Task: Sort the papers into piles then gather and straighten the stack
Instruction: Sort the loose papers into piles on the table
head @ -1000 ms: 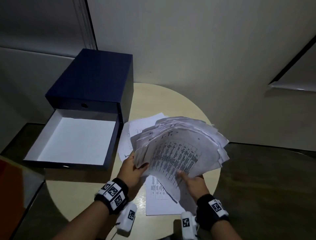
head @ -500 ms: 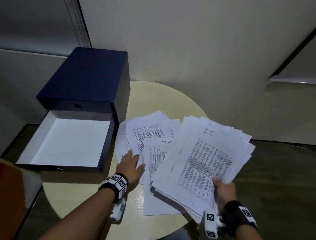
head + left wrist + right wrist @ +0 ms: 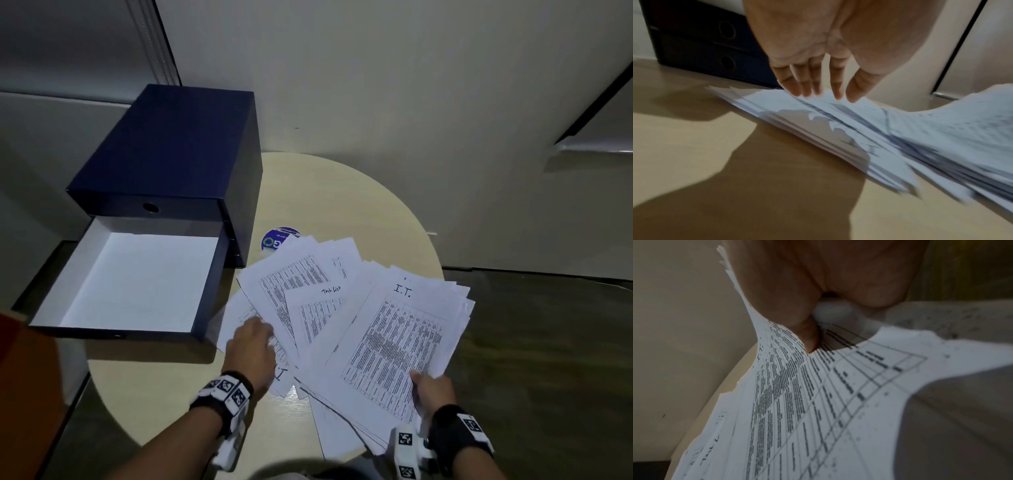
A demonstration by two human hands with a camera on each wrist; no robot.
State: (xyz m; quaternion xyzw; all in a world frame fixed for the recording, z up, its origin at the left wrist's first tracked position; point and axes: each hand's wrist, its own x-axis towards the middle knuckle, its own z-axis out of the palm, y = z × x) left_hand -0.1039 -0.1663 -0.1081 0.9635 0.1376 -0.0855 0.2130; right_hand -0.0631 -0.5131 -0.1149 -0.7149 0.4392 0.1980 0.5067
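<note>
So a second ago both hands were up on one big fanned wad of paper in the middle of the frame. Now that's split: the right hand [image 3: 432, 389] has carried its share down to the lower right and pinches the held bundle [image 3: 394, 342] by its near corner, thumb on top of the sheet headed "I.T.", other fingers hidden under it. The left hand [image 3: 251, 349] has let go of the wad and come down flat, fingers straight, tips pressing on the loose papers [image 3: 301, 284] spread on the round table [image 3: 342, 205], centre-left of the frame. The wrist view shows those fingertips [image 3: 807, 91] just touching the top sheet, not curled round anything.

A blue sticker [image 3: 279, 238] has come into view at the top of the spread, beside the dark blue drawer box [image 3: 171, 150], whose open drawer [image 3: 137, 274] sits at the left.

Looks like the sorting has only just started: one pile on the table, the rest in hand. Gathering and straightening aren't done yet.
</note>
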